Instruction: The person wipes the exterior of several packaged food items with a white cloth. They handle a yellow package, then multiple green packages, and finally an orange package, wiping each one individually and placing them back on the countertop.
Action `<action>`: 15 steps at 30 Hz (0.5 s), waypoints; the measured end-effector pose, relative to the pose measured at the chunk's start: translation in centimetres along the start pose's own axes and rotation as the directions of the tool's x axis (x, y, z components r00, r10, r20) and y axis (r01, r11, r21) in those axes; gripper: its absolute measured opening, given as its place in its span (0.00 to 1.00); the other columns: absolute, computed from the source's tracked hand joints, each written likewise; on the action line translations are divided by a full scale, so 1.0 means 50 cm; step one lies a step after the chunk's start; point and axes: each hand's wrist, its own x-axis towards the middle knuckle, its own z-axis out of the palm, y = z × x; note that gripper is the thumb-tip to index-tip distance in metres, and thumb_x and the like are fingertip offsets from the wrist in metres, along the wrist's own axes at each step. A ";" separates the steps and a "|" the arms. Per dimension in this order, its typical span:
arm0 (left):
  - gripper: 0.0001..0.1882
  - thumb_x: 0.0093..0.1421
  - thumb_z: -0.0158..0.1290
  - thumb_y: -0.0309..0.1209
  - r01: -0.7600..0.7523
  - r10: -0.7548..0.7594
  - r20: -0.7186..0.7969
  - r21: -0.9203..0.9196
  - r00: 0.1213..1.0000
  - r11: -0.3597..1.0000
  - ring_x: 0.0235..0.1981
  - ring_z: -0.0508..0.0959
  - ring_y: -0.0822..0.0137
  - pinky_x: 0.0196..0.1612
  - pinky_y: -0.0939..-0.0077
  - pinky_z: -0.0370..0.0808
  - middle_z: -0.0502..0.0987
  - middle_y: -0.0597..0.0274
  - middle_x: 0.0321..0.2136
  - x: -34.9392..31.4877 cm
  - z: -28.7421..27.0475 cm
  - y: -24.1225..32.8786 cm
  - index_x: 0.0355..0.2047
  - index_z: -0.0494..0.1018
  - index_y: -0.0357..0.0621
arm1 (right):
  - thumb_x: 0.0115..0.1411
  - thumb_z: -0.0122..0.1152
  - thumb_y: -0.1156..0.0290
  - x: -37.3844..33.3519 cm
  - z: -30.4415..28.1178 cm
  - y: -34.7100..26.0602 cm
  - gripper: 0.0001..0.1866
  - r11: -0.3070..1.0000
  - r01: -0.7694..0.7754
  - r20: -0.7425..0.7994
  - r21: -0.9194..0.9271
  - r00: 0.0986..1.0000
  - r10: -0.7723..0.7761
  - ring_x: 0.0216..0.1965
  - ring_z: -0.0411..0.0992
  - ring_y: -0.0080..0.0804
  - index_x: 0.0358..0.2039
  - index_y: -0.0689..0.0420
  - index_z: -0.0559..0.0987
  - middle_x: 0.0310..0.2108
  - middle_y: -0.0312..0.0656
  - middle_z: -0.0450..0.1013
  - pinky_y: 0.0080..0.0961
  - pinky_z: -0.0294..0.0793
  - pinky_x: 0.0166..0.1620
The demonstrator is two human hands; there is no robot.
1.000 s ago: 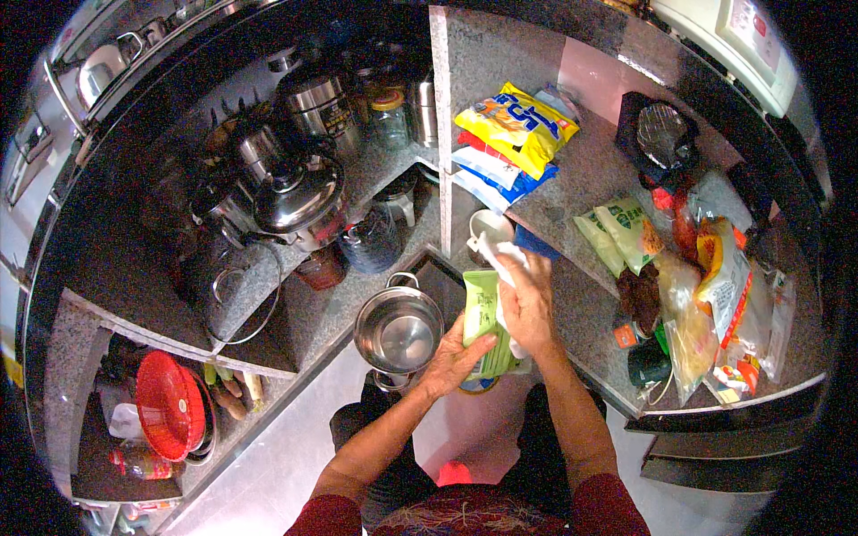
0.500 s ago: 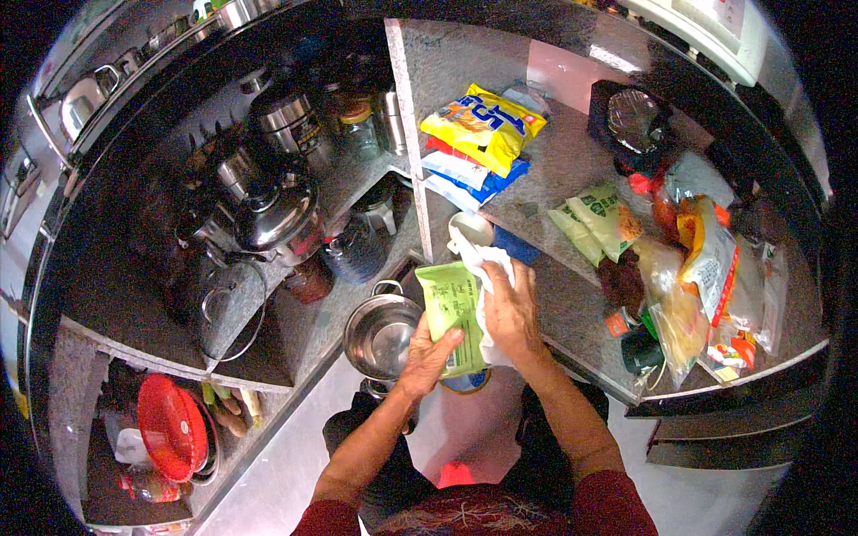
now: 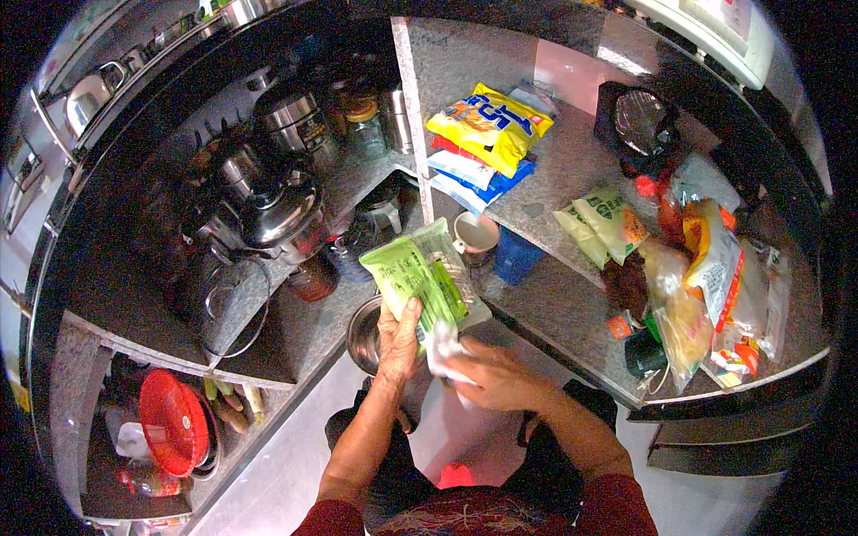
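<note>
My left hand is closed round the lower end of a green plastic packet, its thumb lying on the front. A clear window on the packet's right side shows pale contents that I cannot make out. In my right hand is a bunched white cloth, slightly blurred, against the packet's bottom corner. Beneath the packet and my left hand, a steel pot is partly hidden. Beyond the packet stand a white mug and a blue container.
A stone divider parts two shelves. Left are a lidded steel pot, jars and a red plastic basket. Yellow and blue bags lie right of the divider, with green packets and several food bags farther right.
The packet has moved left and tilted, its clear window now showing. My right hand has come down with the cloth from the packet's right edge to its bottom corner, uncovering the mug.
</note>
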 end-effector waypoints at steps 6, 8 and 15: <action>0.24 0.57 0.51 0.30 0.012 -0.042 0.151 0.191 0.988 0.981 0.44 0.69 0.74 0.49 0.76 0.66 0.70 0.66 0.44 -0.024 0.008 -0.009 0.54 0.59 0.44 | 0.47 0.64 0.67 0.027 -0.058 0.048 0.19 0.957 0.009 -0.320 0.289 0.943 0.088 0.34 0.68 0.34 0.37 0.58 0.68 0.31 0.45 0.67 0.29 0.66 0.39; 0.25 0.57 0.51 0.30 0.032 -0.075 0.193 0.215 0.978 0.976 0.45 0.68 0.74 0.50 0.76 0.65 0.70 0.66 0.45 -0.037 0.020 -0.019 0.54 0.59 0.43 | 0.44 0.65 0.72 0.053 -0.054 0.044 0.19 0.962 -0.083 -0.617 0.260 0.752 0.232 0.37 0.63 0.40 0.35 0.59 0.67 0.33 0.46 0.63 0.31 0.63 0.43; 0.26 0.59 0.49 0.33 0.085 -0.110 0.170 0.148 0.979 0.985 0.48 0.65 0.73 0.51 0.76 0.63 0.67 0.66 0.48 -0.053 0.046 -0.031 0.56 0.56 0.44 | 0.42 0.66 0.76 0.088 -0.028 0.032 0.22 0.986 -0.151 -0.883 -0.073 0.468 0.007 0.47 0.60 0.47 0.40 0.60 0.71 0.46 0.53 0.57 0.36 0.62 0.49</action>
